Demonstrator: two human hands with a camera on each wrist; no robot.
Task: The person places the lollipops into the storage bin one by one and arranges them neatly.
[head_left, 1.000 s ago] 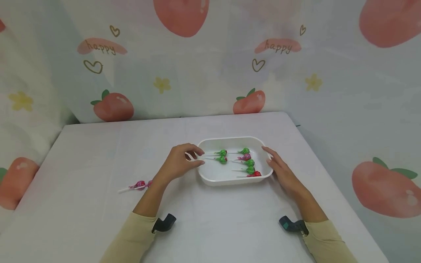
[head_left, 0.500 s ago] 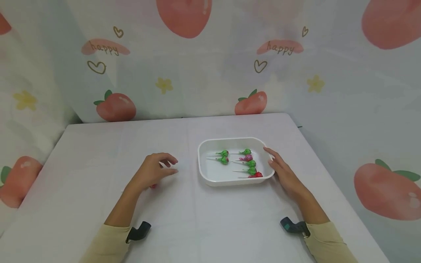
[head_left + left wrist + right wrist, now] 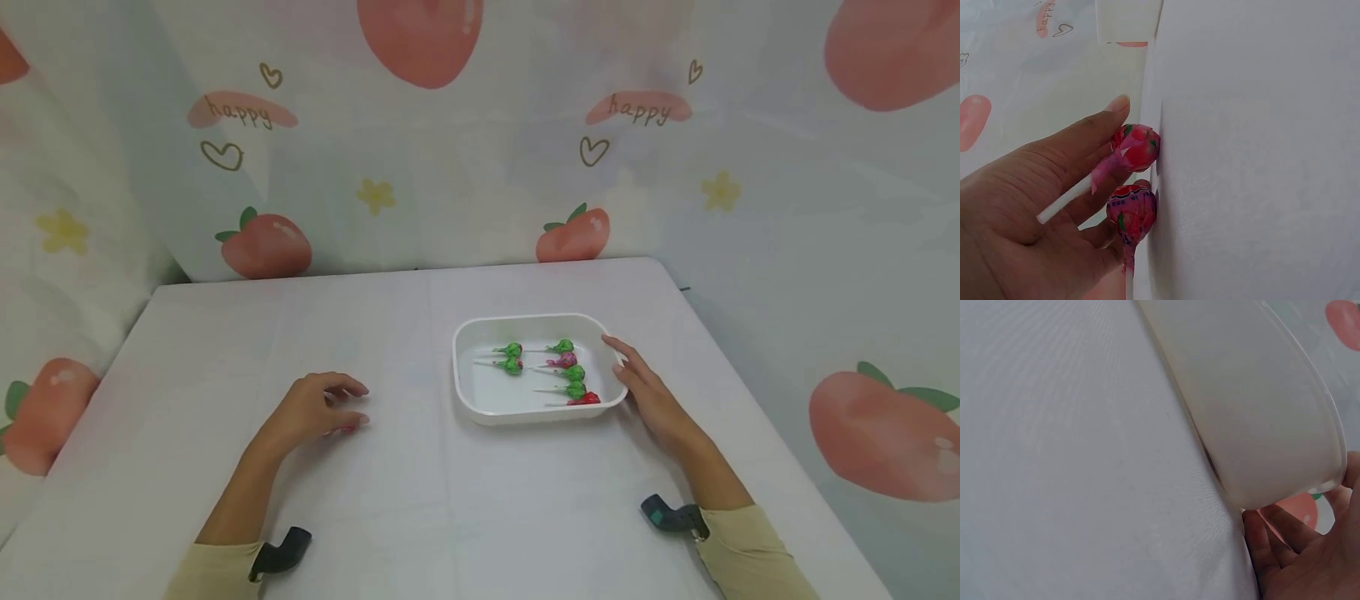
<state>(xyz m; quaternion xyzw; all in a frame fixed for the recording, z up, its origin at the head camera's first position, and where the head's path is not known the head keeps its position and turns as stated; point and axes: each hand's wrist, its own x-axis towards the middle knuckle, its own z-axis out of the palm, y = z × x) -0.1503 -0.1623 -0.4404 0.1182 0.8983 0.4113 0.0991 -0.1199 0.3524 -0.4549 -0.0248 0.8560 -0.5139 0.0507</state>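
My left hand is low over the left half of the table, thumb and fingers apart and loosely bent. Two lollipops in pink-red wrappers lie by it: in the left wrist view, the upper lollipop overlaps the fingers and the lower lollipop sits just beneath, its stick pointing down. From the head view the hand mostly hides them. At the right end of a white tray, my right hand rests its extended fingers and thumb against the rim.
Inside the tray lie several green-wrapped lollipops, a pink lollipop and a red lollipop. A white cloth covers the table, and a fruit-patterned curtain hangs behind it.
My left hand has left the tray's left end and moved left and toward me, down to the pink-red lollipops. The right hand stays at the tray, which has hardly moved.
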